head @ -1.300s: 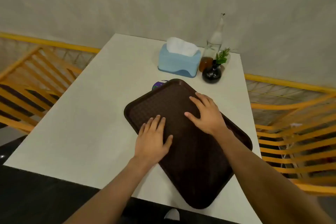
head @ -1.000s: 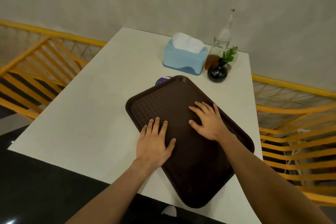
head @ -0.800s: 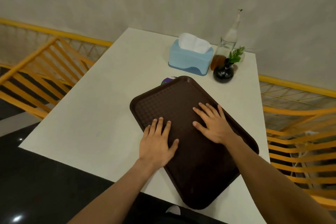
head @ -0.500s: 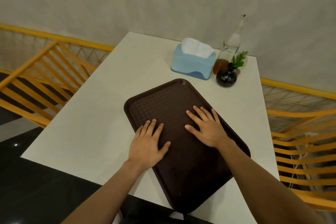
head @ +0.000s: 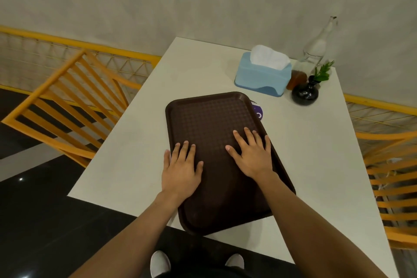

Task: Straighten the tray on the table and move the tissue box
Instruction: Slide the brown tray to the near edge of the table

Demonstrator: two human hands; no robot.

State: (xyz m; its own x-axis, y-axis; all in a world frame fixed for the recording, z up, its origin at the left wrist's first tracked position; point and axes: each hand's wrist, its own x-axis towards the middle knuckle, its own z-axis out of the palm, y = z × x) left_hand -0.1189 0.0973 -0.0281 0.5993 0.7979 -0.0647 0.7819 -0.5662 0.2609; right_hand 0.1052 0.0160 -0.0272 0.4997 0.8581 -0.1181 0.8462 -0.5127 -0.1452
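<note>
A dark brown tray (head: pixel 209 119) lies on the white table (head: pixel 316 153), slightly skewed, its near end poking past the table's front edge. My left hand (head: pixel 181 170) presses flat on the tray's left rim, fingers spread. My right hand (head: pixel 252 153) lies flat on the tray's right part, fingers spread. Neither hand grips anything. A light blue tissue box (head: pixel 262 78) with white tissue sticking out stands at the far side of the table, beyond the tray and apart from it.
A glass bottle (head: pixel 316 49) and a small black vase with a green sprig (head: pixel 305 93) stand right of the tissue box. A purple round thing (head: pixel 258 111) peeks out under the tray's far right corner. Yellow chairs (head: pixel 67 108) flank the table.
Both hands have turned the tray clockwise, so its long side runs closer to the table's edges. The purple thing now shows at the tray's right side. The tissue box stays in place.
</note>
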